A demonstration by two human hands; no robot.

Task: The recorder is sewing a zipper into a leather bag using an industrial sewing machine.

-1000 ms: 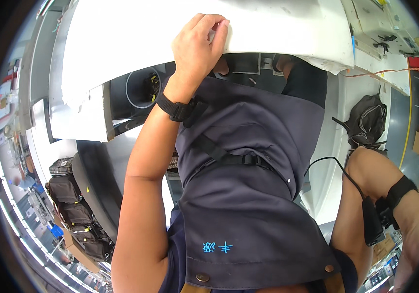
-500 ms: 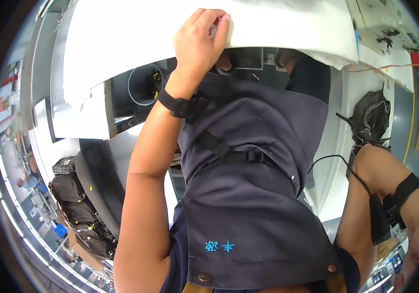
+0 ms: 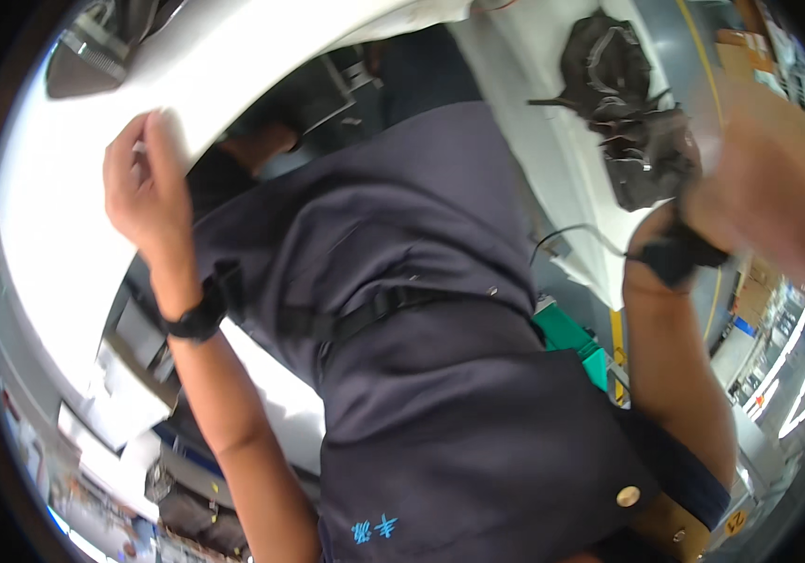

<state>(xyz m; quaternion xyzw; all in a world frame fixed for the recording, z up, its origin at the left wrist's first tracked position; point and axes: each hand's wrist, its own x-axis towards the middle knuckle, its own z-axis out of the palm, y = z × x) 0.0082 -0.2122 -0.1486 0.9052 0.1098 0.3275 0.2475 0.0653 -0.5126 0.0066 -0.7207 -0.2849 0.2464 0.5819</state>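
My left hand [image 3: 147, 188] is over the white tabletop [image 3: 55, 211], left of my dark apron [image 3: 393, 216]. Its fingers are curled in toward the thumb; a small pale spot shows between them, too unclear to name. On that wrist sits a black strap [image 3: 200, 317]. My right hand [image 3: 773, 178] is raised at the far right, well away from the table, smeared by motion. Its fingers cannot be made out. A black wrist strap [image 3: 679, 249] with a cable crosses that wrist.
A black bag [image 3: 609, 66] lies on a white surface beyond my right side. At the upper left a dark grey object [image 3: 97, 47] stands on the table. A green box-like thing [image 3: 571, 338] is by my right hip. Another dark bag [image 3: 198, 511] is at lower left.
The view has swung to the right. My left hand now appears farther left over the tabletop, fingers still curled. My right hand has risen from the lower right edge. The green thing has come into view.
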